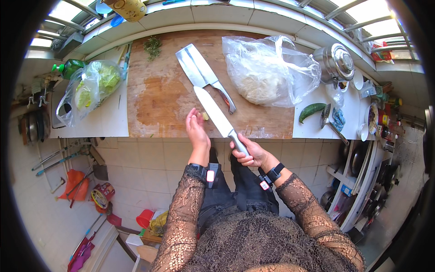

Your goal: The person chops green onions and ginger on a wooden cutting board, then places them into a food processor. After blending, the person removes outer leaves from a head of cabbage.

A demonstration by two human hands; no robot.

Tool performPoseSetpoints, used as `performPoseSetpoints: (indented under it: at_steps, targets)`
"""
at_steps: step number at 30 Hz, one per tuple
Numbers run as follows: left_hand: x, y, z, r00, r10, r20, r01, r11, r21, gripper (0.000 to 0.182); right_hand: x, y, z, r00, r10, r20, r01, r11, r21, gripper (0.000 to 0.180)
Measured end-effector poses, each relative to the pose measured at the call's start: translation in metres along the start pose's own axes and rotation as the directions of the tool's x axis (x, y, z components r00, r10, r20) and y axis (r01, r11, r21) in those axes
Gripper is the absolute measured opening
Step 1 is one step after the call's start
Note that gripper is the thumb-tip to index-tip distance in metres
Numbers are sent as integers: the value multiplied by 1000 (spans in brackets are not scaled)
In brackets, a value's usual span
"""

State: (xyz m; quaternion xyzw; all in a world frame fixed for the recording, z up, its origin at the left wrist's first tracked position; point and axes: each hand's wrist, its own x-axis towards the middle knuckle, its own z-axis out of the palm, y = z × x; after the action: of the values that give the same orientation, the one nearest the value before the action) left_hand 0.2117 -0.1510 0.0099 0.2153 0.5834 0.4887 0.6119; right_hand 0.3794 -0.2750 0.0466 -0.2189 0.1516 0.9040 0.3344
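Observation:
My right hand (250,152) grips the grey handle of a kitchen knife (214,112), its broad blade pointing up and left over a wooden cutting board (156,112). Near the board's front edge is my left hand (197,129), palm turned toward the blade, fingers slightly curled. A small pale yellow piece of food (205,116) shows between its fingertips and the blade; whether the fingers touch it I cannot tell. Beyond the knife tip lies a cleaver (197,66) with its handle toward me. A bunch of green herbs (152,47) rests at the board's back left.
A clear plastic bag with pale contents (265,74) covers the board's back right. Further right are a steel pot (334,63), a green cucumber-like vegetable (312,111) and a slotted metal turner (326,117). Left stand a bag of leafy greens (98,81) and a green bottle (72,68).

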Motion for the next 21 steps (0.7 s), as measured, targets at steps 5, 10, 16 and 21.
performPoseSetpoints:
  at_steps: [5,10,16,21]
  targets:
    - [-8,14,-11,880,-329,343,463,757,-461,46,12,7,1,998,61,0,-61,997,-39,51]
    - [11,5,-34,934,-297,201,354,849,-392,40,6,-1,3,997,-27,-70,20,995,-96,50]
    - [20,-8,-29,960,249,129,-270,691,671,34,-13,-6,18,914,-259,-314,76,866,-494,46]
    - [14,-16,-14,902,365,232,-387,442,809,44,-19,6,23,849,-387,-359,32,717,-696,43]
